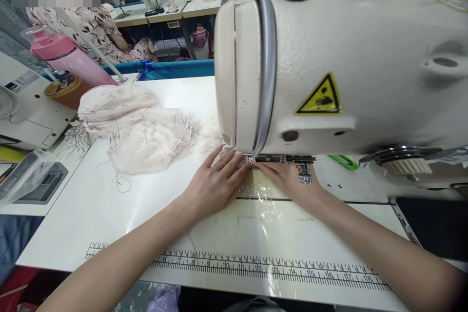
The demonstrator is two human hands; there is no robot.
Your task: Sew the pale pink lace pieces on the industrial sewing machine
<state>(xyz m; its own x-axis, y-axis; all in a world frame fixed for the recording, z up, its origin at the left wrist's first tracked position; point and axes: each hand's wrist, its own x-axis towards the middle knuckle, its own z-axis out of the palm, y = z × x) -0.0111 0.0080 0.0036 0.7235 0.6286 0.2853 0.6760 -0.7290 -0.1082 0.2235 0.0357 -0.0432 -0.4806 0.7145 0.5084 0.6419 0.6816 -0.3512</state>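
My left hand [215,178] lies palm down, its fingers stretched out beside the presser foot [250,158] of a sewing machine [292,73]. Under and just beyond its fingertips is pale, frilly fabric [212,141]. From the other side my right hand [298,180] reaches in close to the foot; a stretched digit points at it. The machine head and foot parts cover its other fingers, so any grip there is hidden. Further left lies a bunched pale cloth piece [146,136] with many loose dark threads.
A ruler strip [256,265] runs along the table's front. At left stand a pink bottle [69,53], a brown pot [68,90] and another machine [31,107]. A green tool [343,162] and a dark phone-like device [435,224] lie right. A person [91,29] sits beyond.
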